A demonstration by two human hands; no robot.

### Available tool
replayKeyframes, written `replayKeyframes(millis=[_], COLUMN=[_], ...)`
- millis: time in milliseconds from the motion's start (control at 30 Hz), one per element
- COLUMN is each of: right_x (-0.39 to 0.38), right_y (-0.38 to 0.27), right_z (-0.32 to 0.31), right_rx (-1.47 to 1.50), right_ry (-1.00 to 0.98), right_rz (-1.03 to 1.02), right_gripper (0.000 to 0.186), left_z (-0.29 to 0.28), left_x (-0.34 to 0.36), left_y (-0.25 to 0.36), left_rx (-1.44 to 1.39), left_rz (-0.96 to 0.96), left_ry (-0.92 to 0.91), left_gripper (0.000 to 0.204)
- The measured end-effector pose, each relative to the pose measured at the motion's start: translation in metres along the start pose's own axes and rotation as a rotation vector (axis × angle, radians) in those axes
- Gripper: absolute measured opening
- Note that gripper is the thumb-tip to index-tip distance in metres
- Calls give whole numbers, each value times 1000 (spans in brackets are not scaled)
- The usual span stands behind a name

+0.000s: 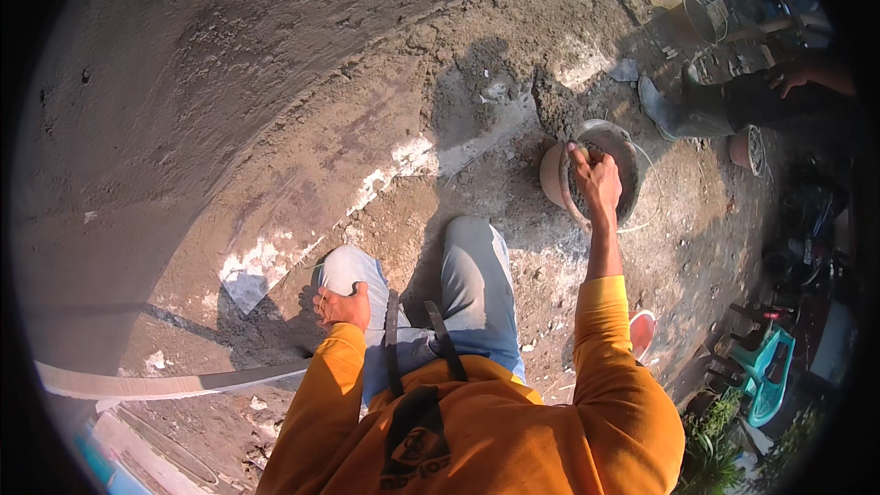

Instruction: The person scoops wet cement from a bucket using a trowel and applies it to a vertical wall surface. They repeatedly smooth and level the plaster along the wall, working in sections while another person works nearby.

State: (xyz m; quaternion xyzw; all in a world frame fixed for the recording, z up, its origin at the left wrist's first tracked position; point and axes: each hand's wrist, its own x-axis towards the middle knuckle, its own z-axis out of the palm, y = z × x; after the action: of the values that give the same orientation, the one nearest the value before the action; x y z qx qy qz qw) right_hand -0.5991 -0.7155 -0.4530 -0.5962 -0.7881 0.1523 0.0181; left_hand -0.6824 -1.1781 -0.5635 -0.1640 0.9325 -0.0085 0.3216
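My right hand (pixel 596 179) reaches down into a round mortar bucket (pixel 552 179) on the dirt ground, with the fingers closed around what looks like the handle of a trowel. The trowel's blade (pixel 555 105) is heaped with grey mortar and sticks up past the bucket's far rim. My left hand (pixel 344 307) rests on my left knee (pixel 348 266) with its fingers curled. A long pale straightedge (pixel 174 387) runs from under my left forearm out to the left. I cannot tell whether the hand holds it. I wear orange sleeves and blue jeans.
A rough grey plastered wall (pixel 183 110) fills the left and top. Another person's boot (pixel 669 110) and hand (pixel 790 78) are at the upper right, with two more buckets (pixel 701 18) (pixel 747 148). A teal plastic chair (pixel 765 371) stands at the lower right.
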Motion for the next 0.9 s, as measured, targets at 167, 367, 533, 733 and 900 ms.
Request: replayKeyframes(millis=[167, 367, 533, 733, 900], right_x=[-25, -36, -53, -45, 4], right_y=[53, 128, 88, 26, -11], right_z=[-40, 0, 11, 71, 155], right_rx=[-190, -388, -249, 296, 103], right_ry=[183, 380, 441, -351, -661], right_rz=[45, -11, -11, -187, -415], right_gripper=[52, 40, 35, 55, 48], left_z=[3, 15, 1, 9, 8], left_x=[-4, -3, -5, 2, 2], left_y=[-10, -9, -13, -12, -2], left_rx=[-31, -31, -39, -6, -2], left_rz=[-21, 32, 8, 0, -3], left_ry=[32, 85, 27, 59, 65], left_gripper=[99, 97, 98, 100, 98])
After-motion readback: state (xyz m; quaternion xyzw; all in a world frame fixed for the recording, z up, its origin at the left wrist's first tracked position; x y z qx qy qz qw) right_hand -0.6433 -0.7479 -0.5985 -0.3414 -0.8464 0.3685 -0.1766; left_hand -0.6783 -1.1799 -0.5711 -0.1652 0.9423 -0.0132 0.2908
